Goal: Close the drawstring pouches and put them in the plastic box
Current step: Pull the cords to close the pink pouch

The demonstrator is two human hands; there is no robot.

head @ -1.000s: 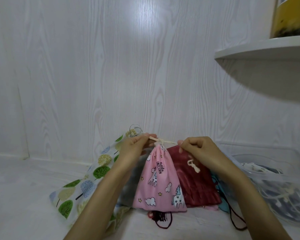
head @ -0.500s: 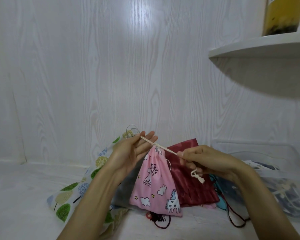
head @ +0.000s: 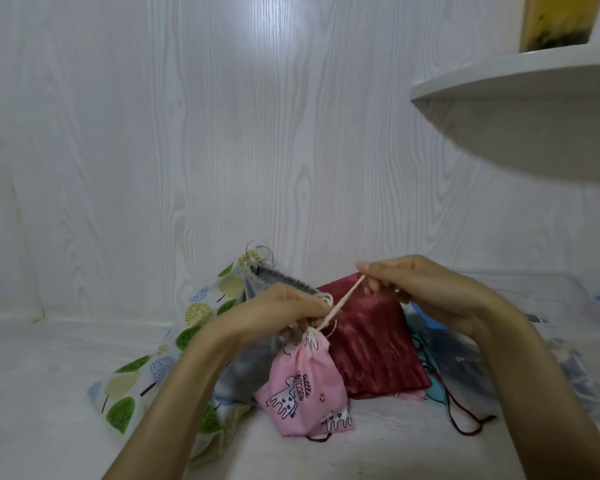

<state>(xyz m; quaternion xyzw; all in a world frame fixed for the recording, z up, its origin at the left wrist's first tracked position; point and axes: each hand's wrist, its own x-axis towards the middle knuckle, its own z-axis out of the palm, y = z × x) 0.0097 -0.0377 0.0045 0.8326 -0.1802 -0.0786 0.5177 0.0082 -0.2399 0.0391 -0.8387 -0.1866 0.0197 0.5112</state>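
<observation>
— Tree-printed cloth, the tree-print pouch (head: 174, 341), lies far left with a grey pouch (head: 257, 341) on it, both waiting. What about the hands?

— The left hand (head: 274, 317) is clenched on the gathered neck of the pink unicorn pouch (head: 305, 386), which half a second ago hung from a level cord and now sits low with its mouth cinched.

— And to the right?

— The right hand (head: 420, 289) pinches the cream drawstring (head: 342, 303), drawn taut up and away. Behind is a maroon pouch (head: 371, 341); the plastic box (head: 568, 358) stands far right. The pink one looks closed, ready for boxing.
</observation>
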